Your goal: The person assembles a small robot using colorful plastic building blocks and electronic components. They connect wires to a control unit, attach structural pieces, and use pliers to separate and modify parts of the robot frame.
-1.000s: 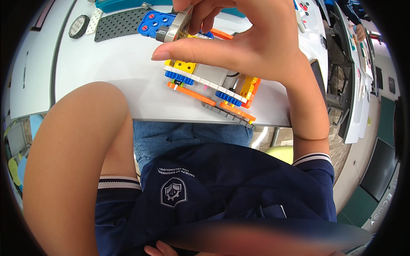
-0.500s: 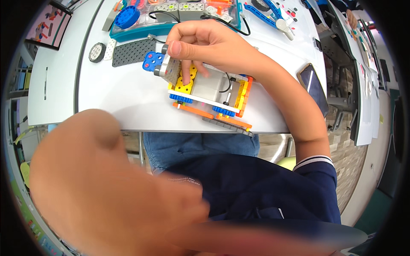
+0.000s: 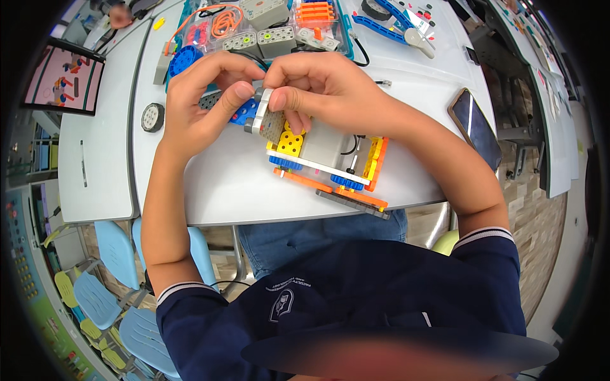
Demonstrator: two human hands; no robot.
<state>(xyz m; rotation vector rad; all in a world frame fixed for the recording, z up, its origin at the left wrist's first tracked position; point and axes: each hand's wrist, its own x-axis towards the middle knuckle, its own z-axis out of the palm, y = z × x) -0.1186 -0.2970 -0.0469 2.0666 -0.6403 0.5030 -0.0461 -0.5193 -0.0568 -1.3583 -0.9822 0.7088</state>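
Observation:
A building-block model [image 3: 318,164] with a pale grey body, yellow blocks, blue gears and orange and grey legs lies on the white table. My right hand [image 3: 327,89] is closed on the grey and white part standing up at the model's left end, thumb on its near side. My left hand [image 3: 202,105] curls around the same end from the left, its thumb tip against the dark grey knob. Between the hands a blue plate piece [image 3: 243,113] shows in part. What the left fingertips grip is partly hidden.
Beyond the hands stands a parts tray [image 3: 346,28] with grey modules and cables. A wheel [image 3: 152,117] lies to the left, near a screen [image 3: 63,79] showing a model picture. A phone [image 3: 475,130] rests at right; a blue beam assembly [image 3: 387,28] lies behind.
My left hand has come up from the lower left, where it was blurred, to the model's left end. The right hand keeps its hold. The whole view has shifted slightly.

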